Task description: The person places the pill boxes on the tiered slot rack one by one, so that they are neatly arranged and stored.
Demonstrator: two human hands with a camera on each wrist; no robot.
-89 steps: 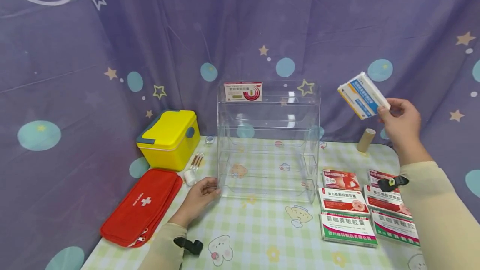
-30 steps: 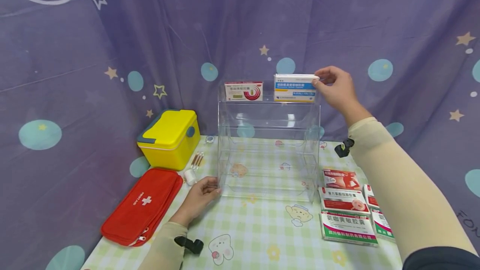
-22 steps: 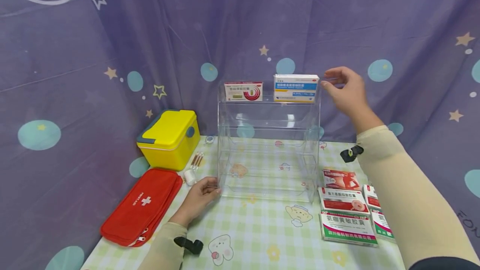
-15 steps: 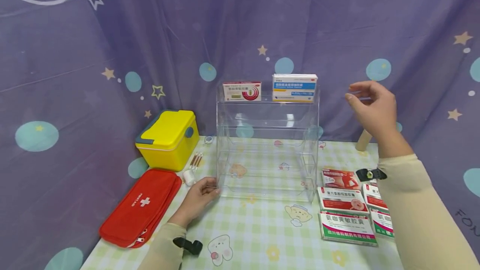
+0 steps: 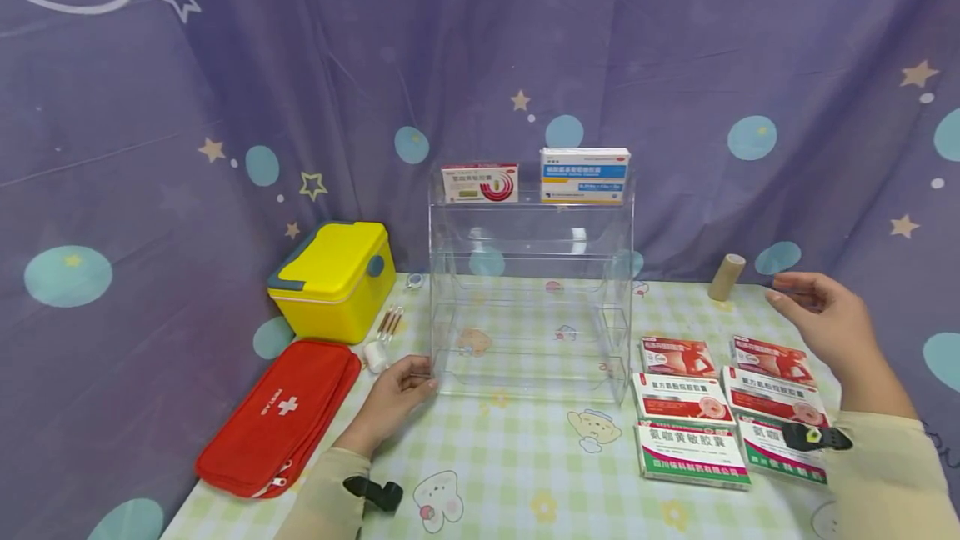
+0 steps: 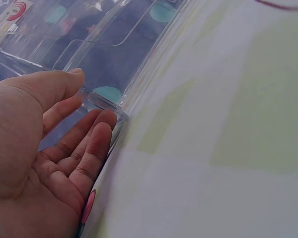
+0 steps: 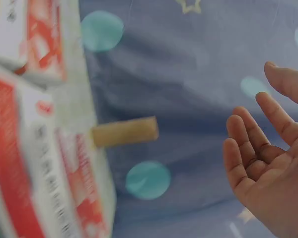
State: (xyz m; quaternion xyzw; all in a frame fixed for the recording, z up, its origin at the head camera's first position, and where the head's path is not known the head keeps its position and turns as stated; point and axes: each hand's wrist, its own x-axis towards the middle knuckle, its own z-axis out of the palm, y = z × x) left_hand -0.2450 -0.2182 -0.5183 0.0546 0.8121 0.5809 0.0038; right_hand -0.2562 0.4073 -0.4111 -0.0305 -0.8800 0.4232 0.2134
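A clear tiered display rack (image 5: 531, 227) stands mid-table, with a red-and-white medicine box (image 5: 480, 184) at the left of its top tier and a blue-and-white medicine box (image 5: 585, 177) at the right. My left hand (image 5: 396, 400) holds the rack's lower left front corner, thumb and fingertips at its edge in the left wrist view. My right hand (image 5: 831, 330) is in the air at the right, fingers loosely bent with nothing in them. Near it on the table lie two columns of medicine boxes, among them a red box (image 5: 772, 358) and a green-edged white box (image 5: 692, 455).
A yellow case (image 5: 333, 282) and a red first-aid pouch (image 5: 279, 419) are at the left, with several brown-filled swabs (image 5: 391, 323) and a small white roll (image 5: 376, 356) beside them. A tan roll (image 5: 726, 277) stands at the back right, before the purple curtain (image 5: 675, 48).
My right hand brought the blue-and-white box to the rack's top tier, let it go, and moved away right and down. My left hand stayed at the rack's corner.
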